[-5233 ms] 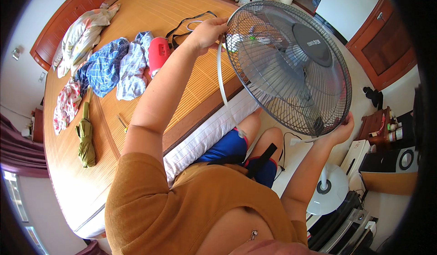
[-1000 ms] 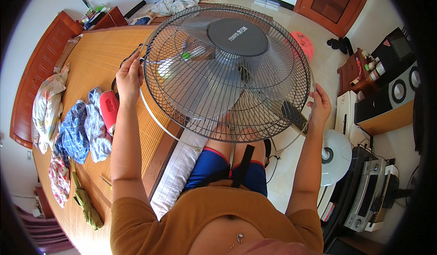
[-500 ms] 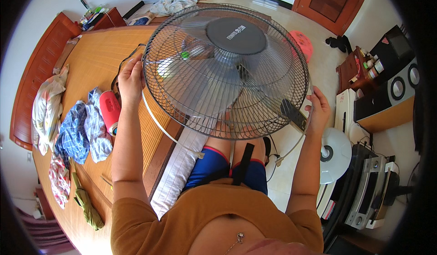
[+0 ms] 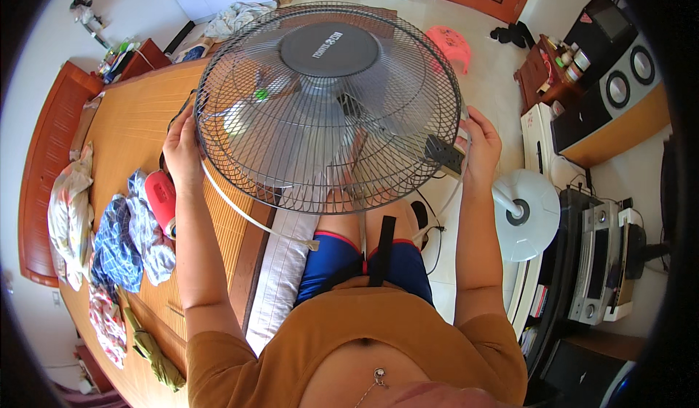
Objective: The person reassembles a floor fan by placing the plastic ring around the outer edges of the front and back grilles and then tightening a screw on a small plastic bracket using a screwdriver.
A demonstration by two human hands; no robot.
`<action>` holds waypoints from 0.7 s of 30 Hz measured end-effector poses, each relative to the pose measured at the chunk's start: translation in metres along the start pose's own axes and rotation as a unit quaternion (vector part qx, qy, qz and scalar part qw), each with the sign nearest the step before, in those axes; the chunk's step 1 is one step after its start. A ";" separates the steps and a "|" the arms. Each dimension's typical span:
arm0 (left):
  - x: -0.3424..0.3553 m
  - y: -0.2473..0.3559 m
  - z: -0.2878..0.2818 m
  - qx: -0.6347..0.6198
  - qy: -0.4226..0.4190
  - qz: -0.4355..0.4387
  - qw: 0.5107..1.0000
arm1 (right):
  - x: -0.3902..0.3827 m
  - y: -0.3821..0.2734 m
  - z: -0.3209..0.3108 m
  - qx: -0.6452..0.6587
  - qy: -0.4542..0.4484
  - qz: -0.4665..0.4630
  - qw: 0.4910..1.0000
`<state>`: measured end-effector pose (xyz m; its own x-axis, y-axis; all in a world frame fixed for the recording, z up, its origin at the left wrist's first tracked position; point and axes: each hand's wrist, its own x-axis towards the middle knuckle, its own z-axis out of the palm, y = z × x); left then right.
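Observation:
A round fan grille (image 4: pixel 320 182) of dark wire, with a grey centre cap (image 4: pixel 331 48), is held up in front of me over my lap. My left hand (image 4: pixel 182 146) grips its left rim, fingers partly hidden by the edge. At the right rim, my right hand (image 4: pixel 480 140) is closed around the edge and a thin white band. That band (image 4: pixel 244 213) hangs loose below the near rim, one end dangling over my thigh. Through the wires, a dark block (image 4: pixel 444 153) shows near my right hand.
On the left, a mat-covered bed (image 4: pixel 145 128) bears clothes (image 4: pixel 120 240), a red cylinder (image 4: pixel 160 200) and a folded green umbrella (image 4: pixel 156 357). To the right stand a round white fan base (image 4: pixel 520 222), a speaker (image 4: pixel 615 109) and stereo gear (image 4: pixel 597 259). A pink stool (image 4: pixel 450 45) is farther off.
The grille and both hands sit farther left in the picture, while the room has also shifted as the view turned. Both hands still hold the grille.

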<state>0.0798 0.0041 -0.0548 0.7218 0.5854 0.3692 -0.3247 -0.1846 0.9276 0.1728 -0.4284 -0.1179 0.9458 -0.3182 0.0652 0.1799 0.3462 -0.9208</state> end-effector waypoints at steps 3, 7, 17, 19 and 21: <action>0.002 -0.001 -0.002 -0.018 0.000 -0.015 1.000 | 0.000 -0.003 -0.001 -0.010 0.001 0.005 1.000; 0.000 -0.002 0.006 -0.063 -0.010 0.000 0.998 | 0.000 0.003 0.001 0.002 0.003 -0.001 1.000; 0.006 -0.014 -0.006 -0.037 -0.015 -0.005 0.999 | -0.006 0.007 0.012 0.040 0.010 -0.019 0.999; 0.006 -0.014 -0.006 -0.037 -0.022 -0.006 0.999 | -0.007 0.007 0.013 0.048 0.012 -0.019 0.999; 0.006 -0.014 -0.006 -0.037 -0.023 -0.004 0.999 | -0.009 0.004 0.015 0.067 0.010 -0.016 0.998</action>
<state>0.0851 0.0151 -0.0663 0.7517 0.5487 0.3659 -0.3624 -0.1199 0.9243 0.1688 -0.4104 -0.1162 0.9336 -0.3478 0.0860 0.2465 0.4496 -0.8586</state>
